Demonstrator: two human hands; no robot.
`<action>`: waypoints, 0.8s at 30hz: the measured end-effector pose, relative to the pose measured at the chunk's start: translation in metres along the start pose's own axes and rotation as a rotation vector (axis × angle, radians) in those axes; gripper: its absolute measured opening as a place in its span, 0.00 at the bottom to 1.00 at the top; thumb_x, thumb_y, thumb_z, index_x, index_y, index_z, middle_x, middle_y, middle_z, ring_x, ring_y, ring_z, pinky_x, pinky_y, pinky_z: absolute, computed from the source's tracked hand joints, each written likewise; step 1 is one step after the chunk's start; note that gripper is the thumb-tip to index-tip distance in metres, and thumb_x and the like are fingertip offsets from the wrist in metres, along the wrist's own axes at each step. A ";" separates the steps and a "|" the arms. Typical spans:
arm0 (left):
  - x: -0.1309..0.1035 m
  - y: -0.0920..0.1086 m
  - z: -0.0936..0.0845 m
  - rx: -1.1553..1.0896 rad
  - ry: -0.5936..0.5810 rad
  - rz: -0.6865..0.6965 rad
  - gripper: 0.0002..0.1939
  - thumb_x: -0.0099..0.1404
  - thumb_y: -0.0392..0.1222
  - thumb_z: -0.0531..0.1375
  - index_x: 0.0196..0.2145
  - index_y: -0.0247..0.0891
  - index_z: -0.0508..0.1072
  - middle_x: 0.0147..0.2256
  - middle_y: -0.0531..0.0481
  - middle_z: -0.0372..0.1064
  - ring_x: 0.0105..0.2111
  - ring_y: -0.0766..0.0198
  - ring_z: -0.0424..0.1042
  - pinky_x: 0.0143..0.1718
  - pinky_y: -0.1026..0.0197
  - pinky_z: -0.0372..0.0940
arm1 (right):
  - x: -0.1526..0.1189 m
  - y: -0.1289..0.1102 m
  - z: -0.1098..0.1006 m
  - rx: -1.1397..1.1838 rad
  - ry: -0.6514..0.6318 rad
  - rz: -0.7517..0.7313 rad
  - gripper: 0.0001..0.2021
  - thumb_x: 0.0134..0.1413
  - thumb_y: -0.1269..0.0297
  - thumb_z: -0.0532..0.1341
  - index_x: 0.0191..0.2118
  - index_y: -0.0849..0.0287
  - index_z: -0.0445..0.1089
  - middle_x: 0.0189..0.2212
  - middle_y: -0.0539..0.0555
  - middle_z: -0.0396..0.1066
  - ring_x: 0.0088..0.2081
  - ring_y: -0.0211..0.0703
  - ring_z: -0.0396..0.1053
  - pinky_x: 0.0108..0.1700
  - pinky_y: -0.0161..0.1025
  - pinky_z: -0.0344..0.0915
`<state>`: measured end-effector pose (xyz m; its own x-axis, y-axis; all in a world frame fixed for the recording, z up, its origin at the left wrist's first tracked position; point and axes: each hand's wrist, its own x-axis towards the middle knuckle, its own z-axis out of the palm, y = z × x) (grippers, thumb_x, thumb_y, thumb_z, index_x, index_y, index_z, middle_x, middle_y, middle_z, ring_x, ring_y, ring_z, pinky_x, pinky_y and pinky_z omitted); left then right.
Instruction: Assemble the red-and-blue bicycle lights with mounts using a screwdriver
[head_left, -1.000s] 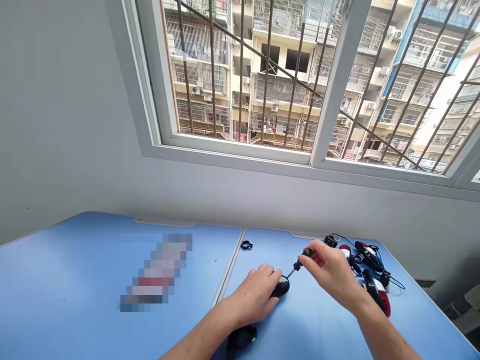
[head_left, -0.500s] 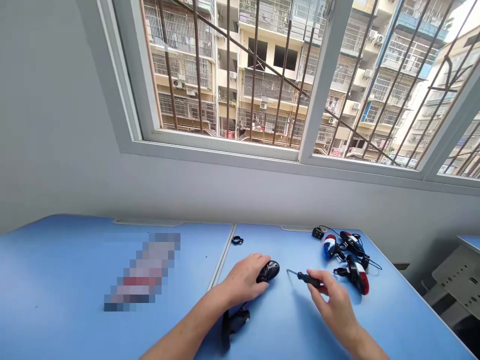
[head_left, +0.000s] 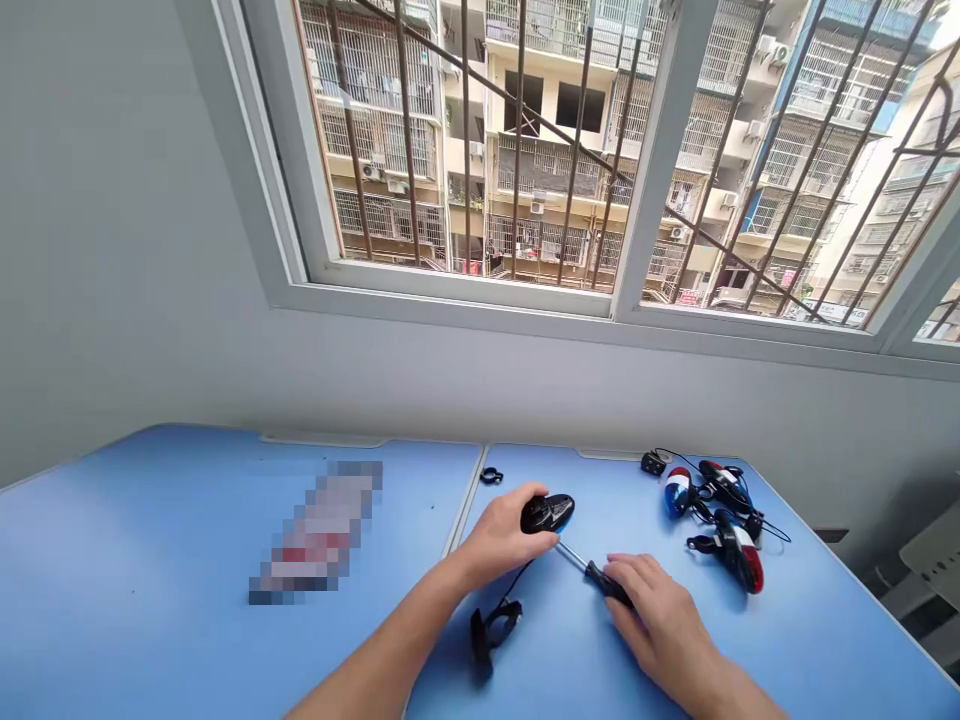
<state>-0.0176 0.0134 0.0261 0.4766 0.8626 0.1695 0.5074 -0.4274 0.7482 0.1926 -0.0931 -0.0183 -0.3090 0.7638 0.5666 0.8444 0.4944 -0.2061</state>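
Observation:
My left hand (head_left: 501, 537) grips a glossy black oval bike horn light (head_left: 549, 513), with a little blue showing along its lower edge. A thin black cable runs down from it to a black clamp part (head_left: 496, 630) lying below my left wrist. In my right hand (head_left: 656, 620) is a screwdriver (head_left: 598, 576) with a black handle, my fingers closed round the handle. Its metal shaft points up and left, the tip close to the light's near edge beside my left thumb. Whether the tip sits in a screw cannot be made out.
Several red, white and blue bike horn lights (head_left: 739, 550) lie at the right with cables and a small black box (head_left: 652, 463). A black ring clamp (head_left: 491, 476) lies near the seam of the blue tables (head_left: 187, 540). A pixelated item (head_left: 319, 530) lies left.
The screwdriver has moved left and its tip has come to the near edge of the light. My left hand has tilted the light, baring its blue underside. The view has shifted slightly.

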 end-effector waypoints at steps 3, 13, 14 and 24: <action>0.003 -0.005 0.001 -0.060 0.034 -0.039 0.16 0.52 0.42 0.61 0.40 0.41 0.69 0.33 0.53 0.70 0.34 0.59 0.70 0.34 0.62 0.63 | 0.007 -0.016 -0.005 0.088 -0.014 -0.027 0.12 0.59 0.72 0.51 0.48 0.56 0.62 0.39 0.57 0.73 0.37 0.46 0.71 0.36 0.41 0.69; 0.006 -0.001 0.004 -0.228 0.051 -0.158 0.16 0.51 0.41 0.60 0.39 0.37 0.68 0.26 0.55 0.66 0.24 0.63 0.67 0.26 0.63 0.62 | 0.050 -0.088 0.024 -0.023 -0.539 0.123 0.26 0.49 0.54 0.63 0.52 0.63 0.63 0.37 0.61 0.74 0.36 0.60 0.72 0.32 0.47 0.67; 0.005 0.000 0.004 -0.245 0.047 -0.159 0.16 0.51 0.40 0.60 0.39 0.37 0.69 0.26 0.55 0.66 0.23 0.64 0.67 0.25 0.63 0.61 | 0.053 -0.090 0.027 -0.049 -0.546 0.109 0.24 0.50 0.55 0.63 0.51 0.61 0.64 0.37 0.60 0.74 0.36 0.60 0.72 0.32 0.47 0.67; 0.004 0.000 0.006 -0.431 0.005 -0.192 0.16 0.48 0.38 0.62 0.37 0.36 0.69 0.24 0.57 0.63 0.21 0.67 0.64 0.22 0.66 0.59 | 0.043 -0.081 0.033 -0.056 -0.576 0.009 0.16 0.46 0.55 0.65 0.41 0.54 0.66 0.36 0.54 0.71 0.36 0.53 0.69 0.30 0.41 0.65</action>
<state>-0.0117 0.0157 0.0228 0.3990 0.9170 0.0042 0.2416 -0.1095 0.9642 0.0964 -0.0869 -0.0040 -0.4769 0.8782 0.0359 0.8651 0.4762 -0.1579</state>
